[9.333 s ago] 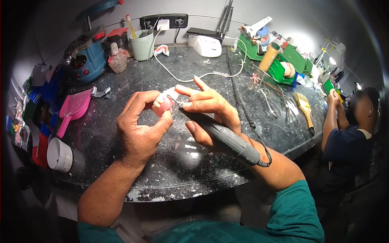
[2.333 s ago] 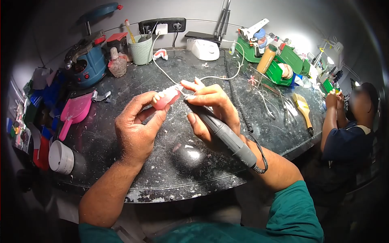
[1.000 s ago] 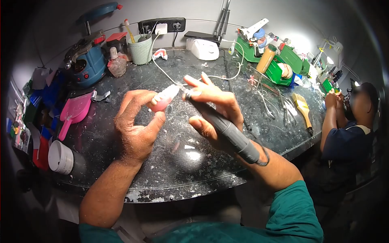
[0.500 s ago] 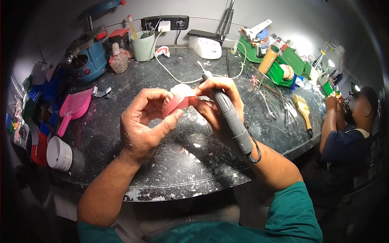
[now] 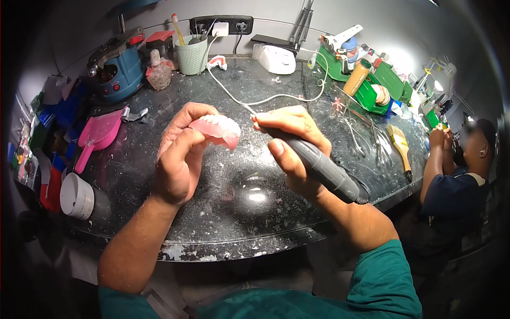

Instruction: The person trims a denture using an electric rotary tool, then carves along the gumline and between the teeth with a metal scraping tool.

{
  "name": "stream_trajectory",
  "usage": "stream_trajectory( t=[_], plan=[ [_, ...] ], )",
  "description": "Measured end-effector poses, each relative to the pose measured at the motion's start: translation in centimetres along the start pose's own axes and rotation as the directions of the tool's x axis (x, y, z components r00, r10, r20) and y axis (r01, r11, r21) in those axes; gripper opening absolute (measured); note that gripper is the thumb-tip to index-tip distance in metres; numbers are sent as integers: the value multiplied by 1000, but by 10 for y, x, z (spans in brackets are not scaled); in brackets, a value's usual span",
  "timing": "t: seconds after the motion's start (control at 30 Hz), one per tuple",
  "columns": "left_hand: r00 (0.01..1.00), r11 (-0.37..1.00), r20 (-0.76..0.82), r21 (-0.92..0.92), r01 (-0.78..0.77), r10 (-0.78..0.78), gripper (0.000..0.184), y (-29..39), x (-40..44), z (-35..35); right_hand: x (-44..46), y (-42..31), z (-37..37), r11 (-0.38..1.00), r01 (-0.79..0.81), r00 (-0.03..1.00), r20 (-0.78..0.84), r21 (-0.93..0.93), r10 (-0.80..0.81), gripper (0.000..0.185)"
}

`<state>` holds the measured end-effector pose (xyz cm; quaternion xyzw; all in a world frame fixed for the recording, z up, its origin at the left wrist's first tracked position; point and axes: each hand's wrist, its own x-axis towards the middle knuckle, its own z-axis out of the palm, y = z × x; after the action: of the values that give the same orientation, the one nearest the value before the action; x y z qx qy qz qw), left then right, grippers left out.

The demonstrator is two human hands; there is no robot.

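Note:
A pink denture [image 5: 219, 133] with a row of white teeth along its upper side is pinched by my left hand [image 5: 180, 149] between thumb and fingers. My right hand [image 5: 297, 141] wraps round a dark grey rotary handpiece [image 5: 319, 166], its tip pointing up and to the left. A gap separates the tool from the denture. The handpiece's cord trails off its back end by my right wrist. Both hands are above the black, dust-speckled worktop [image 5: 239, 212].
Left: a pink dustpan [image 5: 100, 133], white tub [image 5: 77, 196], blue machine [image 5: 119, 80]. Behind: a woven cup [image 5: 191, 57], a white control box [image 5: 275, 59] with a pale cord. Right: a green case [image 5: 364, 95], pliers [image 5: 357, 139], a brush [image 5: 399, 143]; farther right, another person [image 5: 459, 175].
My hands have moved apart, and the handpiece has come away from the denture. The denture is turned so its teeth face up. My right hand now holds the tool at a flatter angle.

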<state>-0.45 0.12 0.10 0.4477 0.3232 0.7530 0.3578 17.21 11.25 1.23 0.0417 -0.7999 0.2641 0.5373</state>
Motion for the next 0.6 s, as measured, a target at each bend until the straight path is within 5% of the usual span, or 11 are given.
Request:
stream_trajectory(
  t=[0.17, 0.23, 0.3, 0.37, 0.4, 0.6],
  plan=[
    [981, 960, 13, -202, 192, -194, 33, 4, 2, -5, -9, -4, 10, 947, -99, 995, 49, 306, 89, 35],
    [937, 860, 223, -383, 337, -268, 31, 5, 2, -17, -7, -8, 9, 929, -115, 992, 85, 351, 91, 35],
    [934, 931, 180, -142, 335, -308, 38, 7, 1, -17, -6, -7, 9, 926, -3, 976, 201, 378, -79, 33],
    [983, 987, 94, 54, 154, -159, 41, 4, -1, -9, -7, -9, 16, 906, 70, 971, 179, 418, -157, 35],
    [981, 980, 178, 196, 46, -81, 44, 1, 0, -17, -7, -16, 16, 916, 59, 972, 185, 397, -143, 37],
    [980, 942, 165, 333, 46, -107, 42, 17, -3, -6, -11, -27, 15, 943, 61, 953, 262, 328, -153, 32]
  ],
)
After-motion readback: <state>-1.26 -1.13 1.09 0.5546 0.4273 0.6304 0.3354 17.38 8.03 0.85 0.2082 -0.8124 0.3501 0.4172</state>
